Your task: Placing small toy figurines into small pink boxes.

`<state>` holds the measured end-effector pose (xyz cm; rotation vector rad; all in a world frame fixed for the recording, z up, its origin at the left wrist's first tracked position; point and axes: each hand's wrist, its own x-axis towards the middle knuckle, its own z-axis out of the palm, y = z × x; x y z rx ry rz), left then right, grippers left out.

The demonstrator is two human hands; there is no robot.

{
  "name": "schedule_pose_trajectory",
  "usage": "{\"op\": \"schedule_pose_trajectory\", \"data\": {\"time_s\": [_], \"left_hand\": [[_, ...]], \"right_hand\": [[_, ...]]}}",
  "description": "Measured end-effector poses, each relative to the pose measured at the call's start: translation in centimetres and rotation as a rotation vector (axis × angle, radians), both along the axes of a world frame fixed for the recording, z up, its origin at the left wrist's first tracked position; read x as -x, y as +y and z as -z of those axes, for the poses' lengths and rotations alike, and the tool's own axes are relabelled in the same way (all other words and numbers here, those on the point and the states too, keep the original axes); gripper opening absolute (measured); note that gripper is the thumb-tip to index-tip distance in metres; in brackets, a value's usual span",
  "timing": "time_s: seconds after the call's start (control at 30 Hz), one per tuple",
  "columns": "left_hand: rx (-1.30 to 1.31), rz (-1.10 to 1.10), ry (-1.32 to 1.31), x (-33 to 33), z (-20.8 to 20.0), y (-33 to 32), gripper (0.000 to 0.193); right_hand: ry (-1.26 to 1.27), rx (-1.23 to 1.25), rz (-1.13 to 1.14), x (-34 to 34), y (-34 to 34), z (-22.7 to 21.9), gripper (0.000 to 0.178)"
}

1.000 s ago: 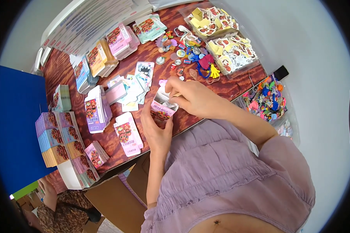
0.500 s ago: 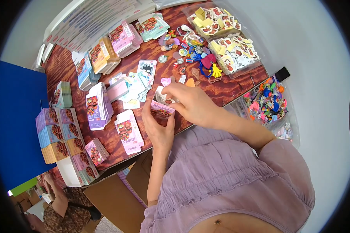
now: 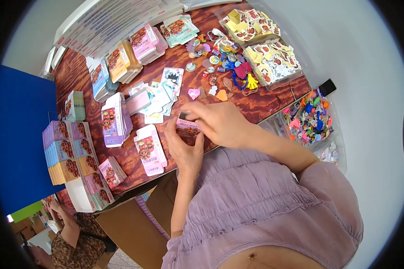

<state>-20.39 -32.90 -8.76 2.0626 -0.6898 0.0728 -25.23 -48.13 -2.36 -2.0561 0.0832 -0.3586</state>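
My left hand [image 3: 185, 153] holds a small pink carton [image 3: 189, 128] upright near the table's front edge, fingers and thumb wrapped round its sides. Over the carton's top, my right hand [image 3: 223, 122] is closed, its fingertips pressing at the upper rim and flap. Those fingers partly hide the opening, so the contents cannot be made out. Left of my left hand lies a flattened pink carton [image 3: 149, 151]. Beyond the hands are a fanned pile of picture cards [image 3: 159, 99], a pink heart-shaped trinket [image 3: 194, 93] and an orange trinket [image 3: 221, 95].
Stacks of flat cartons, purple [image 3: 114, 123], yellow [image 3: 121, 62] and pink [image 3: 143, 42], stand across the table [image 3: 143, 76]. Filled boxes sit in a white tray [image 3: 80, 197] at left. Plastic bins of stickers [image 3: 276, 62] and toys [image 3: 312, 116] are at right. A co-worker's arm [image 3: 69, 228] shows lower left.
The carton's white top flap, raised before, no longer stands up; my right fingers have moved left over the opening. My left hand keeps its hold.
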Motion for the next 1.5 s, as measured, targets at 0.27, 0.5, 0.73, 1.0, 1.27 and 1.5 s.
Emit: {"op": "schedule_pose_trajectory", "data": {"time_s": [0.27,0.5,0.73,1.0,1.27,1.5], "left_hand": [[0.083,-0.017,0.111,0.3,-0.3,0.6,0.074],[0.470,0.253,0.689,0.4,-4.4,0.3,0.065],[0.475,0.393,0.938,-0.3,-3.3,2.1,0.059],[0.379,0.264,0.843,-0.2,-3.8,2.1,0.065],[0.184,0.326,0.759,-0.1,-3.5,1.9,0.070],[0.220,0.337,0.804,-0.3,-3.5,2.1,0.073]], "right_hand": [[-0.195,0.110,0.127,1.0,0.1,0.6,0.022],[-0.017,-0.645,0.159,0.9,-0.8,3.0,0.016],[0.127,-0.490,-0.109,1.9,-2.4,2.1,0.015],[-0.114,-0.434,-0.140,1.2,-2.2,3.9,0.016],[0.183,-0.666,0.008,0.9,-1.9,4.0,0.006],[0.303,-0.484,-0.115,0.2,-3.8,2.9,0.008]]}}
